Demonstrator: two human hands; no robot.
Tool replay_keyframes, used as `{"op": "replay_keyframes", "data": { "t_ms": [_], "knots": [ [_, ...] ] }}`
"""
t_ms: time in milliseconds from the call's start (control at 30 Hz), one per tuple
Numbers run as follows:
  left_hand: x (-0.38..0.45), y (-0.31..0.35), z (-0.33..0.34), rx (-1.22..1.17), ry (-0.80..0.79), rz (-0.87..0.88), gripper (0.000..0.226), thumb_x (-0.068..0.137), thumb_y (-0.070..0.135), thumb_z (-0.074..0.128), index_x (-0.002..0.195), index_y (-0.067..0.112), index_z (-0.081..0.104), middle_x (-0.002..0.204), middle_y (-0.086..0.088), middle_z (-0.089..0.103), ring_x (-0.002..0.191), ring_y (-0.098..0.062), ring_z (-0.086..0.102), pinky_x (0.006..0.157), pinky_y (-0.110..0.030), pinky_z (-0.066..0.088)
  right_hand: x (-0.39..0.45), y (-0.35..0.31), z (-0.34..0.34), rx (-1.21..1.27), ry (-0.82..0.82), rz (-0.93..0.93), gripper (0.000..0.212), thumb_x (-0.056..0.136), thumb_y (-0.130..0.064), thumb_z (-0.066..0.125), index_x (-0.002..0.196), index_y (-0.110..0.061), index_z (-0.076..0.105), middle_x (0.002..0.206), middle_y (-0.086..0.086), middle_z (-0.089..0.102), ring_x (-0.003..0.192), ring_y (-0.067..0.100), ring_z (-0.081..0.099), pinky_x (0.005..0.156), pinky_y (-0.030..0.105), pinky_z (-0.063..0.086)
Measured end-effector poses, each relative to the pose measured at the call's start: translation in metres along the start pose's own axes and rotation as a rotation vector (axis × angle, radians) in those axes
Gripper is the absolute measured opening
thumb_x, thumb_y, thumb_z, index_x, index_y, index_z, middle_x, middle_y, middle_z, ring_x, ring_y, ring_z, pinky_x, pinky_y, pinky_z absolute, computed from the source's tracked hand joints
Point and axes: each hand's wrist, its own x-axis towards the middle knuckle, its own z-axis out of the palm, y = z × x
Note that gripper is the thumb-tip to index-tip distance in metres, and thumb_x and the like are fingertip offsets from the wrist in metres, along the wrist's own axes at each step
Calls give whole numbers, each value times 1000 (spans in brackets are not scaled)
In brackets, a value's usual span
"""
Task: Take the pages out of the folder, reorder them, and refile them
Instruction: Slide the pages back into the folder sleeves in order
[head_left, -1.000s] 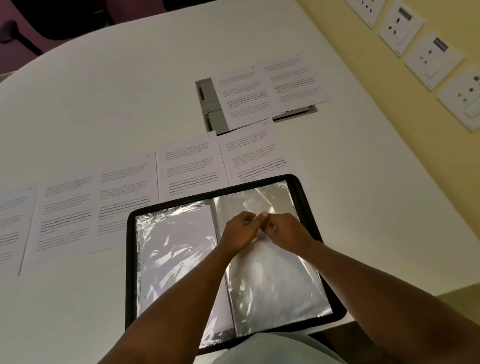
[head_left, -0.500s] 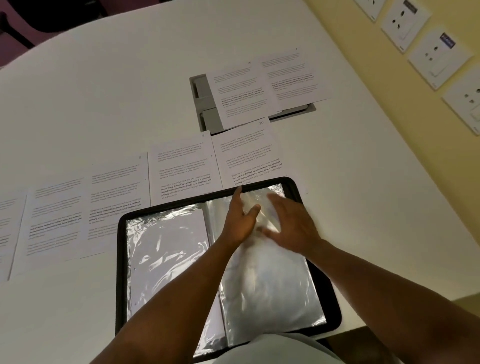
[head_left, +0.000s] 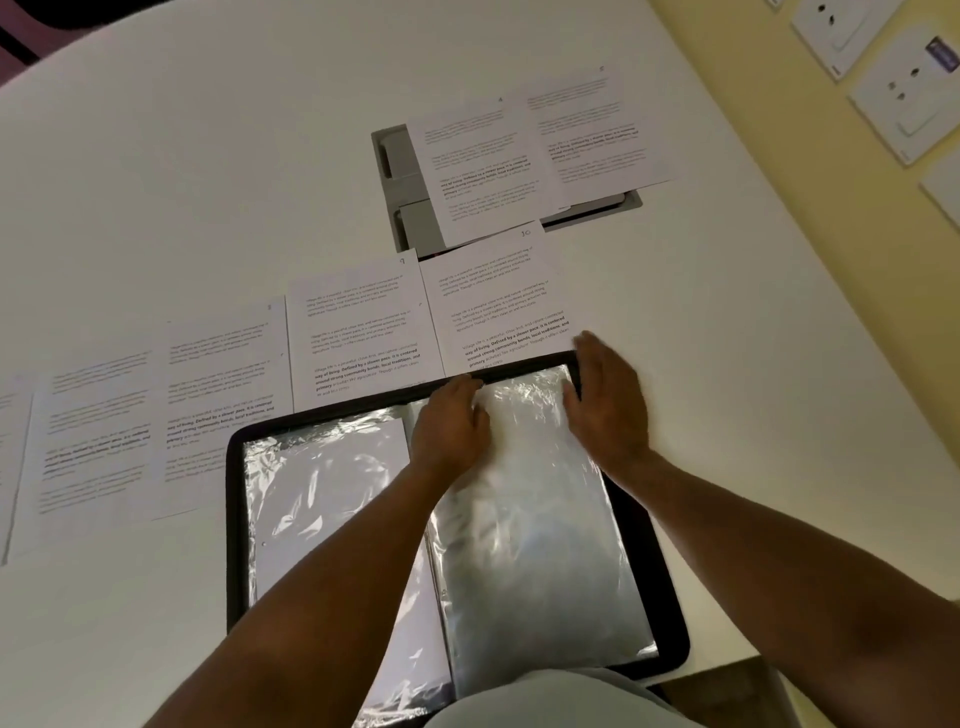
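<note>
Two hands rest on the open folder (head_left: 236, 519), a black, round-cornered binder lying flat on the smooth white counter (head_left: 182, 156) at its near edge. Its leaves are glossy, crinkled plastic sleeves. The left sleeve (head_left: 322, 499) holds a white sheet; what the right sleeve (head_left: 530, 545) holds cannot be told through the glare. The left hand (head_left: 452, 421) lies on the top of the right sleeve near the folder's spine, fingers bent at the upper edge; whether it pinches the plastic cannot be told. The right hand (head_left: 608, 400) lies flat, fingers straight, on the folder's far right corner, gripping nothing. Printed pages (head_left: 353, 332) lie in a flat row just beyond the folder's far edge, the nearest tucked under that edge. More pages (head_left: 483, 166) lie farther beyond the folder, over a grey rectangular hatch (head_left: 400, 171) sunk in the counter.
</note>
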Motion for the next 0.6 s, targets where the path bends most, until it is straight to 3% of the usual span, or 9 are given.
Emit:
{"op": "replay_keyframes", "data": {
  "t_ms": [67,133,200,333,600],
  "knots": [
    [-1,-10,5,201,-33,112,35,89,21,57,122,11,62,139,-13,52,122,-32,51,95,-40,45,-5,-6,6,47,-110,-352,44,92,-22,57,132,-6,54,135,12,56,122,27,54,103,41,42],
    [-4,-20,10,332,-35,203,33,87,25,60,115,9,64,138,-19,52,120,-37,52,92,-43,48,-16,-9,16,28,-346,-502,44,96,-35,46,132,-11,56,140,8,54,127,24,52,104,42,44],
    [-4,-26,13,377,-26,246,32,86,27,59,112,9,65,134,-19,55,118,-37,54,91,-43,50,-21,-6,26,-4,-453,-472,51,96,-44,39,132,-13,57,143,7,52,131,22,49,106,41,43],
    [18,-23,-1,287,82,226,27,86,23,53,103,9,69,111,-11,64,95,-31,60,78,-40,51,6,-8,33,25,-335,-373,44,94,-37,45,120,-8,65,125,11,64,115,26,61,99,38,48],
    [134,-20,-51,-67,217,-136,42,92,27,59,130,8,56,129,-12,57,118,-27,52,99,-36,41,140,-5,48,191,-178,70,38,94,-28,59,125,-5,61,122,14,65,114,29,58,98,38,45]
  ]
}}
